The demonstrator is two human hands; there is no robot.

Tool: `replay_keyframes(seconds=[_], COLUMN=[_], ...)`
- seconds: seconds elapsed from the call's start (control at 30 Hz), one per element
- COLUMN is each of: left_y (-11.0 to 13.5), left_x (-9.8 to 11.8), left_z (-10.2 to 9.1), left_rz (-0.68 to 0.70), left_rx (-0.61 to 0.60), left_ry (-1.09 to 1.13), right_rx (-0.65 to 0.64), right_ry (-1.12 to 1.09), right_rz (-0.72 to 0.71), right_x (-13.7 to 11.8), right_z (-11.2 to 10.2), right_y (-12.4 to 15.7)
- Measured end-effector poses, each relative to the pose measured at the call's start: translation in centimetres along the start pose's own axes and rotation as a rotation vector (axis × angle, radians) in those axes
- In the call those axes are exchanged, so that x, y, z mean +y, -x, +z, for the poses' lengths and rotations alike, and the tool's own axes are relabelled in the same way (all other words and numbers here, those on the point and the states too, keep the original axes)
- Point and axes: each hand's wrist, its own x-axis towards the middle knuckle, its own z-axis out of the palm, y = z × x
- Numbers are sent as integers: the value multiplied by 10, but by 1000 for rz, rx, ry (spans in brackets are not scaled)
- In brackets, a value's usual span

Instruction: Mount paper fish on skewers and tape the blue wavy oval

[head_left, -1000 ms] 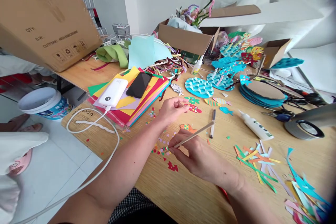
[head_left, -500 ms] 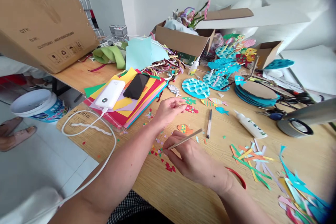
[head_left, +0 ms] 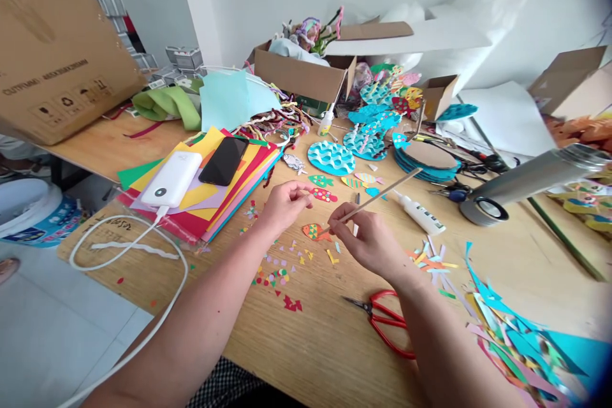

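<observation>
Thumb and fingers of my left hand (head_left: pixel 287 204) are pinched together beside the left end of a red spotted paper fish (head_left: pixel 325 196); anything between them is too small to make out. My right hand (head_left: pixel 366 236) grips a thin wooden stick (head_left: pixel 382 199), its lower end pointing down at an orange paper fish (head_left: pixel 313 231) with coloured triangles on it. Just behind lie a green paper fish (head_left: pixel 320 181) and a striped one (head_left: pixel 352 183). Small paper dots and triangles (head_left: pixel 272 276) are scattered nearer me. Red-handled scissors (head_left: pixel 382 319) lie under my right forearm.
A white glue bottle (head_left: pixel 421 214) and a steel flask (head_left: pixel 526 178) are on the right, with paper scraps (head_left: pixel 521 338) in front. Left are coloured sheets (head_left: pixel 224 204) bearing a phone (head_left: pixel 224 160) and a power bank (head_left: pixel 172 180), whose white cable (head_left: pixel 184 274) passes my left arm.
My right hand has moved up and away from the loose paper bits, bringing the stick's lower end to the orange fish. The scissors show more fully. The view has swung right.
</observation>
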Motion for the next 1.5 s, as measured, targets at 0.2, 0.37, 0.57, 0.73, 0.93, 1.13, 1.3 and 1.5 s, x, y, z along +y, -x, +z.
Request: replay_keyframes(seconds=[0.2, 0.37, 0.57, 0.73, 0.93, 1.13, 1.3, 1.5], left_y=[-2, -2, 1, -3, 0, 7, 7, 7], left_x=[0, 5, 13, 6, -6, -4, -7, -9], left_z=[0, -3, -6, -5, -3, -1, -1, 0], left_rz=[12, -25, -113, -78, 88, 183, 229, 235], left_rx=[-14, -2, 43, 40, -135, -219, -240, -236], left_ry=[-29, 36, 89, 88, -343, -688, -771, -794], right_rx=[-114, -276, -189, 168, 71, 40, 38, 50], right_ry=[-80, -155, -102, 89, 166, 168, 183, 210], right_rz=[-116, -199, -252, -39, 11, -11, -9, -24], right_x=[-19, -41, -44, -22, 6, 14, 19, 23], right_z=[12, 29, 25, -22, -18, 3, 9, 13], right_y=[7, 15, 13, 5, 4, -1, -3, -3])
